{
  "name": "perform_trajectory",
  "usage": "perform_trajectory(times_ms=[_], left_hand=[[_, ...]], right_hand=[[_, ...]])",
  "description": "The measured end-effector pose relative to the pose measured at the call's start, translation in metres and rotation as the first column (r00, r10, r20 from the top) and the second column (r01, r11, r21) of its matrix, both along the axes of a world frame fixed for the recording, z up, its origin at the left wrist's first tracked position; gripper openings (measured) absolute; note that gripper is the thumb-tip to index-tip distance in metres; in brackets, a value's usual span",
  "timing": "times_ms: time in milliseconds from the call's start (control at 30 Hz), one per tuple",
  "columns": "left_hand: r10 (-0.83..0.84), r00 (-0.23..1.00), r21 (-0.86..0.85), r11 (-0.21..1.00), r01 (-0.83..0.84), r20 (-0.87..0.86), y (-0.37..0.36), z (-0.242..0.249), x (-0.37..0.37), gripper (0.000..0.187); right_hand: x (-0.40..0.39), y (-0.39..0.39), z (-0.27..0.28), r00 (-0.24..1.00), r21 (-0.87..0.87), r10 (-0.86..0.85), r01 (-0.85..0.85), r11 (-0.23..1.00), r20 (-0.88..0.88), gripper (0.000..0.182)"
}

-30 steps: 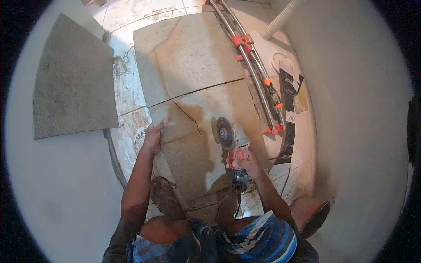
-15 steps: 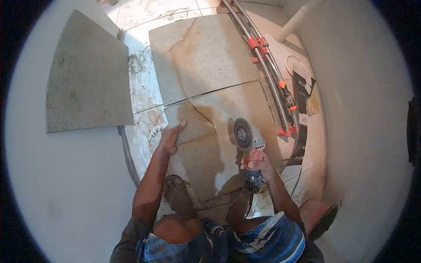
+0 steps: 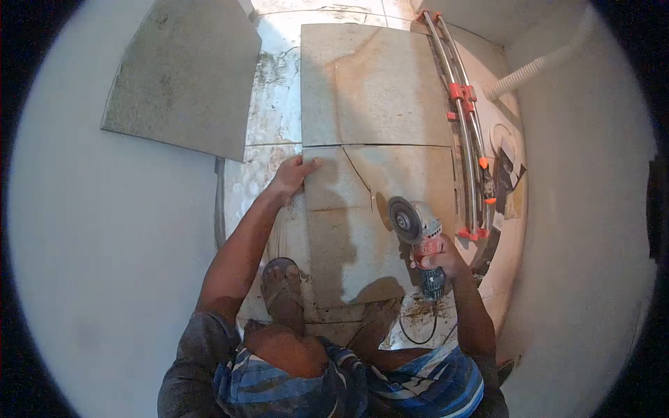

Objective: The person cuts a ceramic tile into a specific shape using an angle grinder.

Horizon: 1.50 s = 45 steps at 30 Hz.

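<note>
My right hand [image 3: 440, 258] is wrapped round the red body of an angle grinder [image 3: 426, 240], whose dark disc faces up and left over the near tile. The near tile [image 3: 390, 258] lies flat, with a dark diagonal cut line and a fainter line across its left part. At that tile's upper left edge, my left hand [image 3: 296, 174] grips the rim, thumb on top and the other fingers partly hidden. Beyond it lies a second stained tile [image 3: 390, 83], with a thin dark gap between the two.
A large grey tile piece [image 3: 188, 76] leans on the left wall. On the right lies a tile cutter [image 3: 460, 104] with metal rails and red parts, beside a white corrugated hose [image 3: 523, 76]. My sandalled foot [image 3: 282, 285] is near the tile's left edge.
The view has shifted, so the tiles and cutter appear farther right. My left hand has moved up along the tile's left edge. The grinder stays in my right hand, slightly lower against the tile.
</note>
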State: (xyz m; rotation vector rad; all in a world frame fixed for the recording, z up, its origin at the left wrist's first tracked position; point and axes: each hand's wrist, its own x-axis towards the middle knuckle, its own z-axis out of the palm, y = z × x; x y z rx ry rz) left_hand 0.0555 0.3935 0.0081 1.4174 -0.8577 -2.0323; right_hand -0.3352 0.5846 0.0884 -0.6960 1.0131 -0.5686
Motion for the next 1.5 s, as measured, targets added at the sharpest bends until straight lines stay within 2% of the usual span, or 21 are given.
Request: perform_trajectory(times_ms=[67, 100, 167, 200, 267, 400, 467, 500, 567, 633, 733, 767, 833, 867, 967, 1000, 1067, 1200, 1300, 1400, 1500], left_hand=[[-0.170, 0.934, -0.109, 0.971, 0.213, 0.315, -0.016, -0.003, 0.002, 0.048], [-0.179, 0.933, -0.110, 0.969, 0.223, 0.313, -0.018, -0.004, 0.000, 0.048], [-0.044, 0.891, -0.208, 0.966, 0.153, 0.451, -0.026, -0.001, -0.004, 0.055], [-0.065, 0.891, -0.217, 0.960, 0.179, 0.450, -0.031, -0.006, -0.007, 0.055], [0.110, 0.851, -0.311, 0.948, 0.066, 0.514, -0.036, -0.020, -0.015, 0.059], [0.098, 0.839, -0.384, 0.913, 0.139, 0.536, -0.025, 0.016, -0.025, 0.054], [-0.013, 0.955, -0.175, 0.982, 0.068, 0.296, -0.027, 0.010, -0.016, 0.053], [-0.027, 0.956, -0.176, 0.981, 0.081, 0.292, -0.031, 0.009, -0.011, 0.053], [-0.162, 0.841, -0.151, 0.950, 0.275, 0.517, -0.035, 0.022, -0.002, 0.055], [-0.224, 0.837, -0.137, 0.933, 0.332, 0.499, -0.038, 0.042, 0.002, 0.058], [-0.486, 0.622, -0.044, 0.766, 0.641, 0.614, -0.045, 0.072, -0.009, 0.060], [-0.483, 0.620, -0.050, 0.763, 0.644, 0.618, -0.047, 0.064, -0.010, 0.060], [-0.556, 0.524, -0.355, 0.389, 0.850, 0.645, -0.057, 0.049, -0.016, 0.064], [-0.642, 0.372, -0.190, 0.335, 0.923, 0.671, -0.062, 0.057, -0.025, 0.070], [-0.699, 0.317, -0.038, 0.384, 0.923, 0.640, -0.070, 0.042, -0.043, 0.076], [-0.688, 0.318, -0.046, 0.383, 0.923, 0.652, -0.068, 0.035, -0.049, 0.076], [-0.536, 0.503, -0.380, 0.330, 0.864, 0.678, -0.055, 0.030, -0.062, 0.077], [-0.671, 0.451, -0.182, 0.434, 0.882, 0.588, -0.066, 0.027, -0.080, 0.075], [-0.641, 0.498, -0.262, 0.432, 0.863, 0.584, -0.060, 0.010, -0.082, 0.071], [-0.561, 0.495, -0.329, 0.376, 0.867, 0.663, -0.050, 0.015, -0.074, 0.065], [-0.463, 0.580, -0.464, 0.348, 0.814, 0.670, -0.040, 0.026, -0.057, 0.060]], right_hand=[[0.003, 0.000, 0.005, 0.998, 0.024, -0.068, 0.068, 0.997, -0.010, 0.027], [0.000, 0.006, 0.000, 0.997, 0.023, -0.078, 0.079, 0.997, -0.012, 0.027], [-0.005, 0.027, -0.017, 0.972, 0.080, -0.223, 0.217, 0.973, 0.071, 0.066], [-0.008, 0.038, -0.024, 0.966, 0.071, -0.249, 0.244, 0.967, 0.071, 0.066], [-0.012, 0.060, -0.030, 0.950, 0.072, -0.291, 0.284, 0.956, 0.115, 0.067], [-0.021, 0.091, -0.032, 0.908, 0.019, -0.399, 0.400, 0.916, 0.128, 0.067], [-0.022, 0.107, -0.032, 0.887, 0.006, -0.442, 0.445, 0.895, 0.136, 0.067], [-0.022, 0.116, -0.032, 0.877, 0.001, -0.460, 0.464, 0.886, 0.138, 0.067], [-0.023, 0.136, -0.030, 0.859, -0.001, -0.492, 0.497, 0.868, 0.144, 0.067], [-0.021, 0.154, -0.031, 0.838, -0.011, -0.522, 0.531, 0.848, 0.158, 0.067], [-0.015, 0.175, -0.031, 0.808, -0.031, -0.558, 0.573, 0.819, 0.186, 0.067], [-0.012, 0.179, -0.031, 0.801, -0.038, -0.565, 0.582, 0.812, 0.197, 0.067], [-0.009, 0.185, -0.027, 0.788, -0.060, -0.577, 0.601, 0.797, 0.215, 0.067], [-0.009, 0.187, -0.025, 0.782, -0.074, -0.583, 0.609, 0.789, 0.222, 0.067], [-0.009, 0.188, -0.020, 0.769, -0.105, -0.589, 0.625, 0.773, 0.247, 0.067], [-0.009, 0.189, -0.026, 0.764, -0.120, -0.589, 0.631, 0.766, 0.263, 0.067], [-0.005, 0.198, -0.026, 0.749, -0.121, -0.604, 0.649, 0.751, 0.274, 0.067], [-0.004, 0.202, -0.026, 0.734, -0.132, -0.609, 0.664, 0.736, 0.300, 0.067], [-0.004, 0.205, -0.029, 0.717, -0.136, -0.618, 0.681, 0.720, 0.322, 0.067], [0.000, 0.212, -0.031, 0.702, -0.127, -0.625, 0.694, 0.709, 0.341, 0.067], [-0.003, 0.206, -0.033, 0.701, -0.137, -0.612, 0.691, 0.709, 0.366, 0.067]])
